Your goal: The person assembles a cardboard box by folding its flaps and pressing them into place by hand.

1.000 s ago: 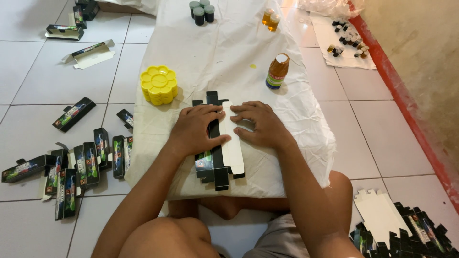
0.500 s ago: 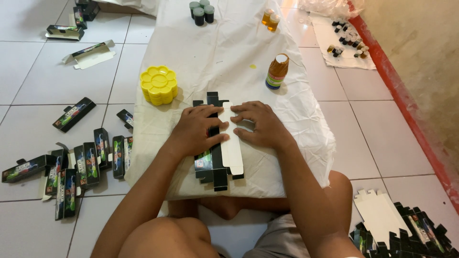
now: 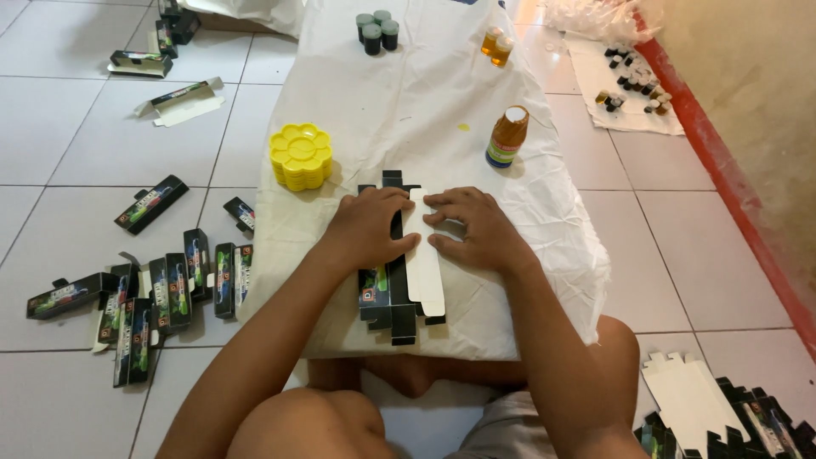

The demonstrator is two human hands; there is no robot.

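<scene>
both hands are pressing flat on an unfolded carton blank (image 3: 399, 280), black with a white inner flap, which is lying near the near edge of the white-covered tabletop (image 3: 408, 110), about midway between its left and right edges. the left hand (image 3: 370, 228) is spreading its fingers over the black part, palm down; the right hand (image 3: 476, 228) is resting its fingertips on the white flap, fingers loosely spread, gripping nothing. compared with half a second ago, the hands and the blank are sitting almost unchanged. a yellow flower-shaped palette (image 3: 300, 155) is standing toward the left edge, and an amber bottle (image 3: 507, 136) toward the right edge. folded black boxes (image 3: 161, 293) are lying on the tiled floor beside the left edge.
</scene>
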